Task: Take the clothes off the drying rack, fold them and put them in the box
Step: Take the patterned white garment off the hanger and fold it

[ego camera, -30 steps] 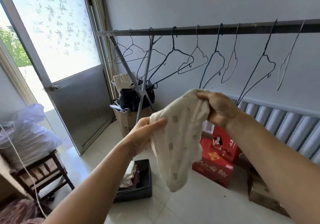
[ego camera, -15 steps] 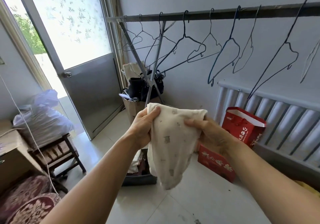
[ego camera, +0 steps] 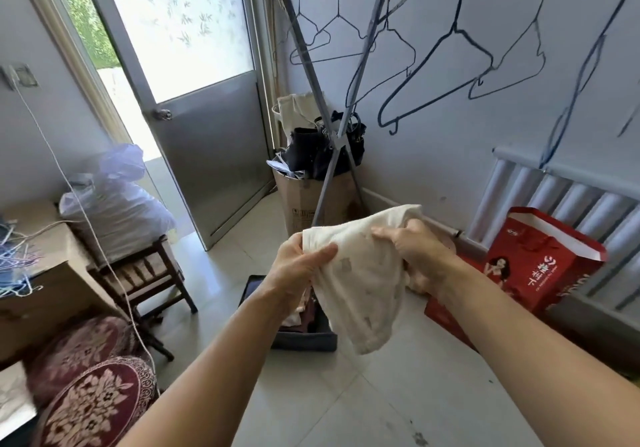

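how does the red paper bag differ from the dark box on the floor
The red paper bag stands tilted against the radiator, to the right; the dark box lies flat on the tiles, below the cream garment. The bag is bright red with print; the box is plain and dark. The box holds folded clothes; the bag's contents cannot be seen. Both are open-topped.

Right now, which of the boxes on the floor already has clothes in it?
The dark box on the floor under the hands; folded clothes show inside. The tall cardboard box in the corner holds bags instead.
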